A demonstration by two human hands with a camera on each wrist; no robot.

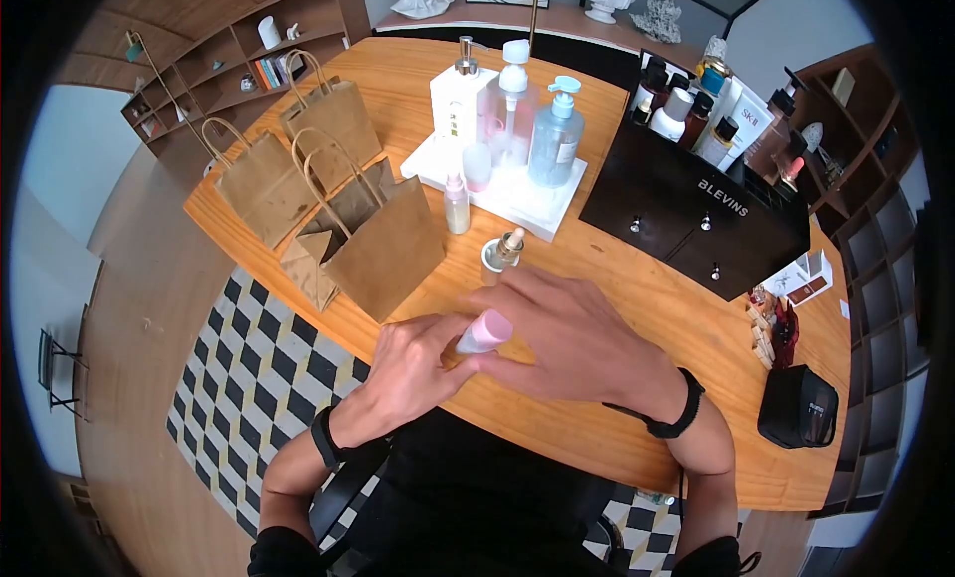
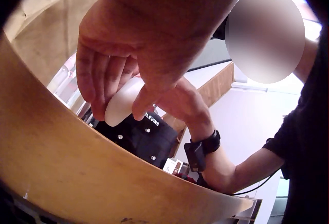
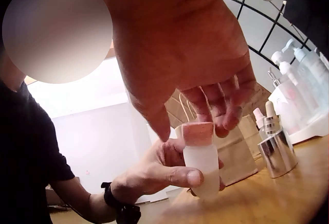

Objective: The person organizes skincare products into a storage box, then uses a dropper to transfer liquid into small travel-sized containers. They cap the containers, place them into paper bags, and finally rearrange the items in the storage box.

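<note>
My left hand (image 1: 413,368) grips a small frosted white bottle (image 3: 201,165) by its body, thumb on one side and fingers on the other. A pink cap (image 1: 491,328) sits on top of the bottle, which is held over the table's front edge. Around the cap, my right hand (image 1: 577,343) hovers with thumb and fingers spread; a gap shows between its thumb and the cap in the right wrist view. Just beyond the hands stands a silver dropper bottle (image 3: 277,154). A small pink-topped bottle (image 1: 457,207) is farther back.
Several brown paper bags (image 1: 388,254) stand at the left of the wooden table. A white tray (image 1: 537,214) with pump bottles (image 1: 555,139) is at the back. To the right are a black BLEVINS cosmetics box (image 1: 667,199) and a black pouch (image 1: 796,408).
</note>
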